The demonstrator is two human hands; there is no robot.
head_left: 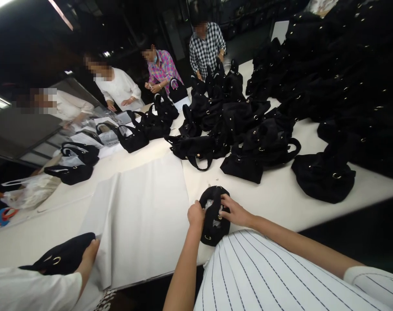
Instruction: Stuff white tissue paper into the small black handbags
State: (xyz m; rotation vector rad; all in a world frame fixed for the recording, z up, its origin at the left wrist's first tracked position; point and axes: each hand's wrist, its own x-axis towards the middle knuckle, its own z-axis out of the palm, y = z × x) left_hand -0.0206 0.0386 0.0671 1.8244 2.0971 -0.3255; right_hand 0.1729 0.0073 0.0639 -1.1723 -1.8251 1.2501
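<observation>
A small black handbag (213, 230) lies at the near edge of the white table (280, 203), its mouth open with white paper inside. My left hand (196, 214) is closed on the bag's left rim. My right hand (233, 210) grips the right side of the opening, fingers curled over the rim and handle. Both hands hold the same bag in front of my striped shirt.
Large white paper sheets (141, 216) lie left of the bag. A big heap of black bags (329, 86) fills the right and far table. A neighbour's hand (90, 255) holds another black bag (63, 258) at lower left. Several people stand along the far left side.
</observation>
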